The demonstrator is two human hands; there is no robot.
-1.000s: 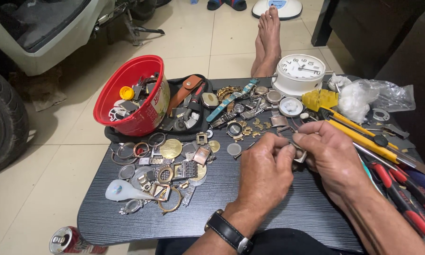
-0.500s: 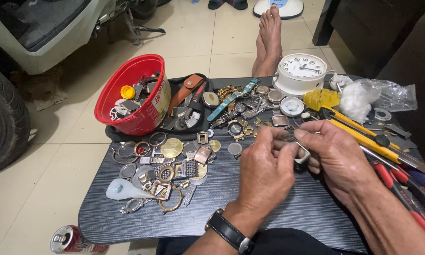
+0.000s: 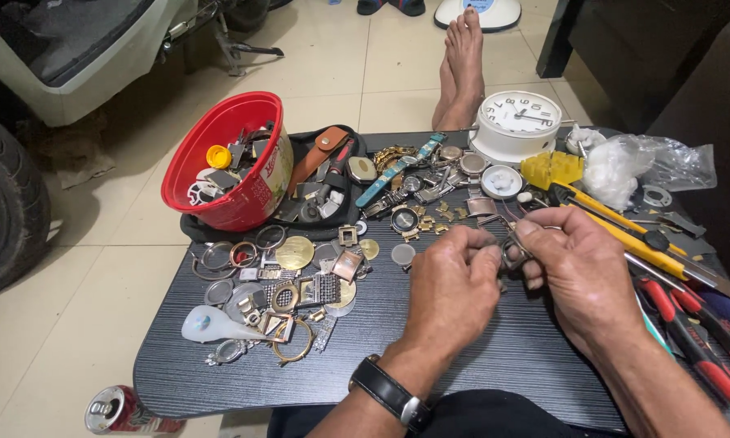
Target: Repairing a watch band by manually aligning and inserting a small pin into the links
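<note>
black table [image 3: 462, 357], watch parts [image 3: 292, 284], red tub [image 3: 235, 162], white clock [image 3: 517, 123]

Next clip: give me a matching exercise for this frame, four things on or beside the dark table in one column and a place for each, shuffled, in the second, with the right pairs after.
Things:
1. red bowl
2. white clock
3. drinks can
4. small metal watch part

Places:
A. on the floor by the table's near left corner
B. pinched between the left hand and right hand
C. at the table's far edge, right of centre
D. at the table's far left, filled with small parts

Pairs: 1-D, 2-C, 3-A, 4-B
</note>
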